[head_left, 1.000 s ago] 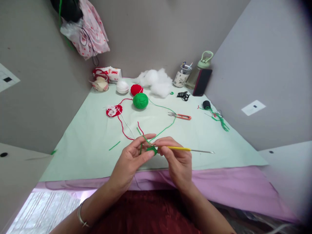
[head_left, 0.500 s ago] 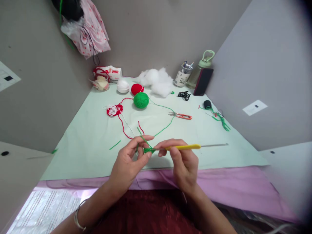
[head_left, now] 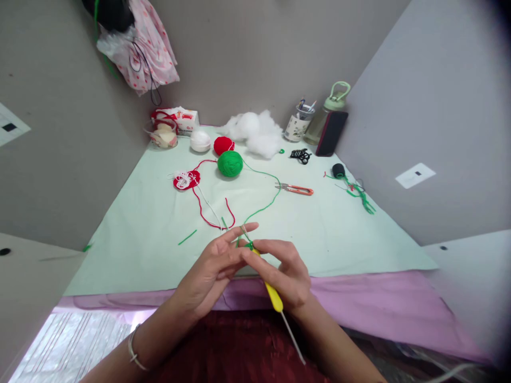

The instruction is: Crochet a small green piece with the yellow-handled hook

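Note:
My left hand [head_left: 215, 266] pinches a small green crochet piece [head_left: 249, 245], with green yarn passing over its raised index finger. In my right hand [head_left: 285, 268] is a yellow-handled crochet hook [head_left: 273, 296], its rear metal shaft slanting down toward me. The hook's front tip is hidden at the green piece, between the fingers of both hands. From there the strand loops across the table to a green yarn ball [head_left: 230, 164]. A red crocheted piece [head_left: 187, 180] with tangled white yarn lies to the left, trailing red and white strands.
Orange-handled thread snips [head_left: 295, 189] lie right of the strand. Behind stand a red yarn ball [head_left: 224, 145], a white ball [head_left: 200, 141], fluffy stuffing [head_left: 259, 135], a pen cup [head_left: 297, 125], a bottle [head_left: 319, 122] and a phone [head_left: 332, 133]. Black thread [head_left: 338, 171] and green scraps sit at right.
The hook has swung from nearly level, pointing right, to slanting down toward me. My right hand has turned with it and its fingers now meet my left fingers at the green piece.

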`<act>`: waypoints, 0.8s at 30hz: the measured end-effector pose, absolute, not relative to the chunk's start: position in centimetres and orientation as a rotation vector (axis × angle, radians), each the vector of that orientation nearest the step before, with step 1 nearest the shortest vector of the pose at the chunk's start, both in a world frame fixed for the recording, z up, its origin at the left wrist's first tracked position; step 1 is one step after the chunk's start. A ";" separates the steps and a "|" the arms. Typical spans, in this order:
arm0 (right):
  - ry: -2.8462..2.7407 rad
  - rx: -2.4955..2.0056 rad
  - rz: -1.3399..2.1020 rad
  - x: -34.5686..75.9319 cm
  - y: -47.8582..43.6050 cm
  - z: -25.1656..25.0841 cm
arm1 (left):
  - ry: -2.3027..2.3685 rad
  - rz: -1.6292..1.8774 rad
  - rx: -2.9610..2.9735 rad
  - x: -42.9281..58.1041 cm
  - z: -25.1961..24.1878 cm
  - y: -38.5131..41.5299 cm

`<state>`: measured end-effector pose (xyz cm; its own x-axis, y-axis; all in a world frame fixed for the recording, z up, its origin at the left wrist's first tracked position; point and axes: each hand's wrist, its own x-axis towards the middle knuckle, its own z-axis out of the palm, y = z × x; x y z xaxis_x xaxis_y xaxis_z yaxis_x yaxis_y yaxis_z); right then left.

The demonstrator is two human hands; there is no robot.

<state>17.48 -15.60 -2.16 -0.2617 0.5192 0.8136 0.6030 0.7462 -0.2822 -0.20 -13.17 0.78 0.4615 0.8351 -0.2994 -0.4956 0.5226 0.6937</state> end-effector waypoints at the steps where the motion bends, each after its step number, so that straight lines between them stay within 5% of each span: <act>1: -1.870 -0.841 -0.016 17.5 -15.6 -2.2 | 0.658 0.852 0.530 -0.3 0.9 -13.0; 11: -1.285 -0.779 0.803 16.5 -15.0 -0.7 | 0.735 0.995 0.782 -0.5 1.0 -13.1; 20: -1.769 -0.943 0.091 16.6 -16.0 -1.0 | 0.747 0.993 0.626 0.1 0.8 -13.1; 24: -1.498 -0.904 0.348 16.7 -15.6 -0.9 | 0.705 0.929 0.515 -0.3 1.1 -12.7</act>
<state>16.68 -15.60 -0.90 0.1000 0.7063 0.7008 0.3248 0.6426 -0.6940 -0.32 -12.73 1.08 0.4072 0.8554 -0.3202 -0.5393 0.5081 0.6715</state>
